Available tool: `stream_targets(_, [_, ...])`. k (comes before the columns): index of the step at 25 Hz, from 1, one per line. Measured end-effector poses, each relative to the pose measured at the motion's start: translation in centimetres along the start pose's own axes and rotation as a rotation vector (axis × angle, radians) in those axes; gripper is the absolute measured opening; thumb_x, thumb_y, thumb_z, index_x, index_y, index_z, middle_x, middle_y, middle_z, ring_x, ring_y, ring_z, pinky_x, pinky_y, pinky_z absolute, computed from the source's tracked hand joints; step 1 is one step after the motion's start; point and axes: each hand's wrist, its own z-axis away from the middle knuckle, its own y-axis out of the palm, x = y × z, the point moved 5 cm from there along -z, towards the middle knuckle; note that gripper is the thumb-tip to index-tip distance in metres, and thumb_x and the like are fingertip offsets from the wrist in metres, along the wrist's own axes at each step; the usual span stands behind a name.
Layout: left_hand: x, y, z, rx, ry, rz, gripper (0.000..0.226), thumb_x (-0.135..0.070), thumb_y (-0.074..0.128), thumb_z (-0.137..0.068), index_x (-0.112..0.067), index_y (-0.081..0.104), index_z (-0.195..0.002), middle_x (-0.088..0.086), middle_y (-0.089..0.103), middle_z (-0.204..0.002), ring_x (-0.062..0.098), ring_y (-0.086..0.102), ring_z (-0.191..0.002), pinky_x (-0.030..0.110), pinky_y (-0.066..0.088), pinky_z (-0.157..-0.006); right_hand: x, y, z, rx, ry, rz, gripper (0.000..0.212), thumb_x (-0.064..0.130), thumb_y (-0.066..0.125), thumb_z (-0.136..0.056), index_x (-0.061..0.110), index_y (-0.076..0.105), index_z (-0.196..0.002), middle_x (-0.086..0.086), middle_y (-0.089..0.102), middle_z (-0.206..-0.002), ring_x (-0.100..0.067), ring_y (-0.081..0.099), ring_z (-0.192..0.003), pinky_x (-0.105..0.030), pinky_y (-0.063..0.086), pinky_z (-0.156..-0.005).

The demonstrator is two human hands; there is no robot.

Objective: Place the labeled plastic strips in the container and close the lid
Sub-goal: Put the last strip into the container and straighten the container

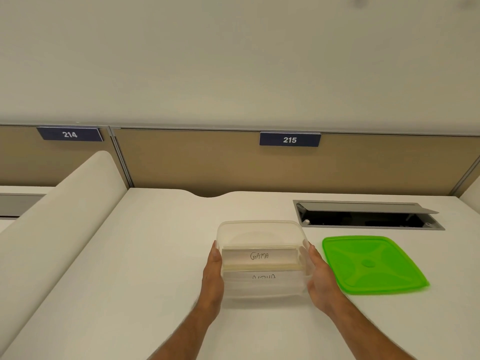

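Both hands frame a clear plastic container (262, 258) on a white desk (155, 255), the left hand (214, 275) flat against its left wall and the right hand (318, 278) against its right wall, fingers mostly straight and pressed to the sides so the box is steadied between the palms. Two labeled strips already sit inside: one marked "GAMA" (259, 256) toward the far half, and a nearer strip (262, 278) whose writing is partly cut off by the container's front wall and cannot be read in full. No strips are visible loose on the desk, so the filling step appears done, or nearly so, and the work seems to stand at closing up. The green lid (371, 265) lies flat just to the right of the container, close to the right hand but not touching it. Closing would likely call for the right hand to leave the wall, lift the lid, square it over the rim and press down along the edges while the left hand steadies the box. Farther right, an open cable hatch (368, 215) is set into the desk; placards numbered 214 (69, 134) and 215 (290, 139) hang on the partition beyond.
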Motion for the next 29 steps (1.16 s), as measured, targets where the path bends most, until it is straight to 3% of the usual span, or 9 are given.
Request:
stream_targets(4, [-0.3,-0.2,2.1,0.038,0.044,-0.001,0.048,-0.061,0.035,-0.098,-0.044,0.046,-0.141,-0.015,0.055,-0.143,0.010,0.049,-0.134,0.047,0.039,-0.111,0.1,0.0,2.6,-0.005,-0.033,-0.005,0.024,0.043,0.047,-0.098,0.041,0.068,-0.109,0.021,0.064,-0.120,-0.001,0.059,-0.111,-0.040,0.042,-0.104])
stream_targets(8, [-0.1,-0.7,4.6,0.045,0.074,0.006,0.040,-0.053,0.040,-0.095,-0.050,0.053,-0.133,-0.025,0.056,-0.137,-0.006,0.050,-0.128,0.034,0.040,-0.104,-0.7,-0.5,5.6,-0.022,-0.053,0.006,0.039,0.037,0.044,-0.100,0.031,0.048,-0.138,0.010,0.050,-0.142,-0.012,0.042,-0.136,-0.046,0.026,-0.119])
stream_targets(11, [0.4,-1.2,6.5,0.058,0.074,0.000,0.037,-0.051,0.040,-0.096,-0.052,0.054,-0.131,-0.027,0.057,-0.136,-0.010,0.051,-0.124,0.028,0.041,-0.095,-1.5,-0.8,7.8,-0.028,-0.050,-0.013,0.036,0.034,0.044,-0.101,0.031,0.049,-0.137,0.009,0.052,-0.139,-0.014,0.045,-0.133,-0.048,0.027,-0.118])
stream_targets(18, [1.1,-2.5,10.6,0.075,0.071,-0.007,0.041,-0.056,0.041,-0.096,-0.050,0.050,-0.136,-0.026,0.053,-0.140,-0.009,0.047,-0.129,0.026,0.038,-0.097,-3.0,-1.7,12.1,-0.031,-0.092,-0.022,0.038,0.027,0.040,-0.102,0.025,0.047,-0.140,0.008,0.050,-0.142,-0.011,0.042,-0.134,-0.045,0.023,-0.120])
stream_targets(22, [1.6,-3.1,12.5,0.065,0.070,-0.003,0.038,-0.053,0.040,-0.098,-0.049,0.052,-0.135,-0.026,0.055,-0.139,-0.009,0.048,-0.127,0.026,0.039,-0.095,-3.8,-1.9,13.7,-0.013,-0.098,-0.015,0.028,0.027,0.041,-0.102,0.033,0.054,-0.126,0.018,0.059,-0.124,-0.001,0.052,-0.118,-0.043,0.026,-0.119])
stream_targets(26, [2.4,-3.7,13.6,0.063,0.076,0.002,0.036,-0.047,0.039,-0.101,-0.048,0.053,-0.134,-0.025,0.055,-0.139,-0.009,0.049,-0.127,0.024,0.038,-0.095,-4.5,-2.4,15.3,-0.021,-0.110,0.003,0.033,0.028,0.040,-0.102,0.030,0.050,-0.134,0.010,0.052,-0.140,-0.010,0.044,-0.133,-0.046,0.024,-0.120])
stream_targets(29, [3.1,-4.1,14.1,0.053,0.056,0.025,0.035,-0.046,0.041,-0.098,-0.053,0.056,-0.129,-0.028,0.055,-0.137,-0.013,0.049,-0.125,0.021,0.037,-0.094,-5.2,-2.7,16.0,-0.019,-0.103,0.011,0.027,0.028,0.041,-0.102,0.033,0.059,-0.121,0.019,0.061,-0.126,-0.005,0.051,-0.124,-0.045,0.027,-0.118])
